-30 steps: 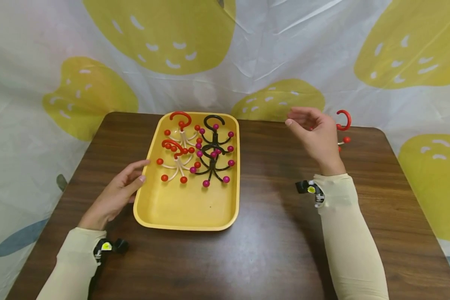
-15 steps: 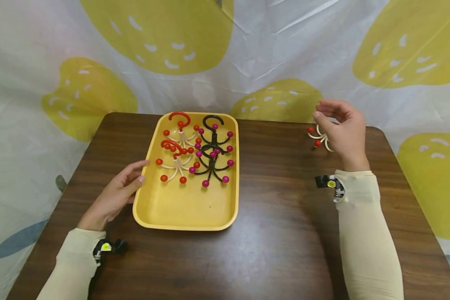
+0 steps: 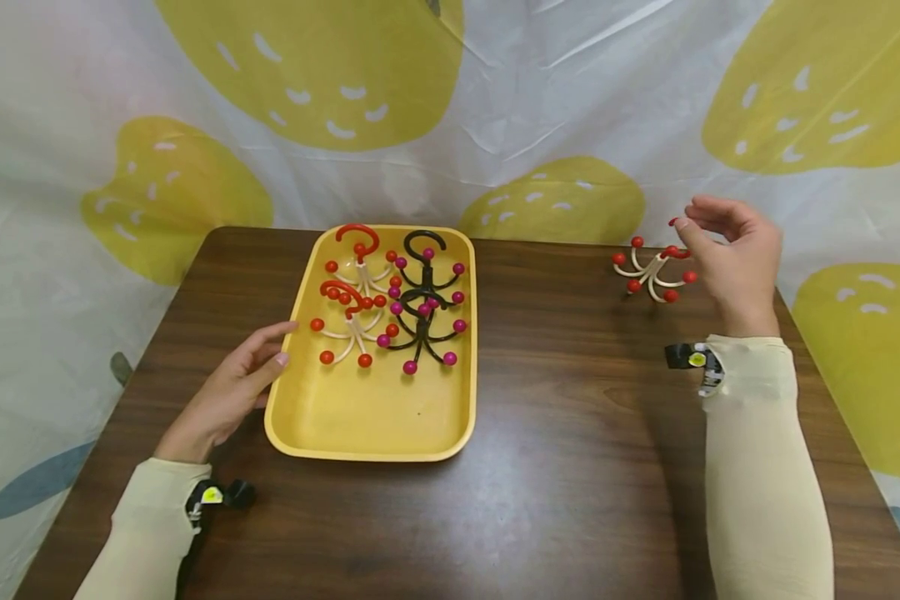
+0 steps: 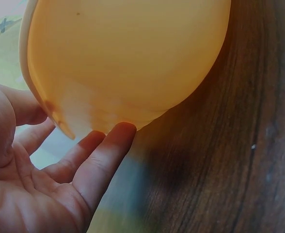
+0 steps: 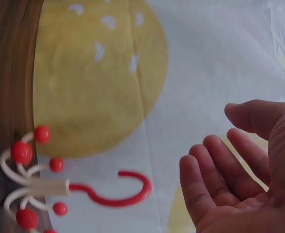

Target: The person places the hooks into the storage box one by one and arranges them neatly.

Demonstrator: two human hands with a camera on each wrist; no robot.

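Note:
My left hand point(image 3: 225, 396) rests at the left side of the yellow tray point(image 3: 367, 421). In the left wrist view its fairly straight fingertips touch the tray's outer wall point(image 4: 133, 58). My right hand point(image 3: 738, 258) hovers at the table's back right, fingers loosely bent and holding nothing. Just left of it is a white multi-arm hook hanger point(image 3: 652, 271) with red ball tips and a red top hook, partly overlapped by the hand. The right wrist view shows a gap between this hanger point(image 5: 48, 187) and the fingers point(image 5: 196, 182).
Toward the tray's back lie two white hangers point(image 3: 354, 331) with red balls and two black hangers point(image 3: 422, 329) with magenta balls, their arms overlapping. The brown wooden table point(image 3: 555, 433) ends at a hanging cloth point(image 3: 390, 183) with a yellow fruit print.
My right hand has moved right across the white hanger, uncovering most of it; the hanger appears to stay in place. My left hand and the tray remain where they were.

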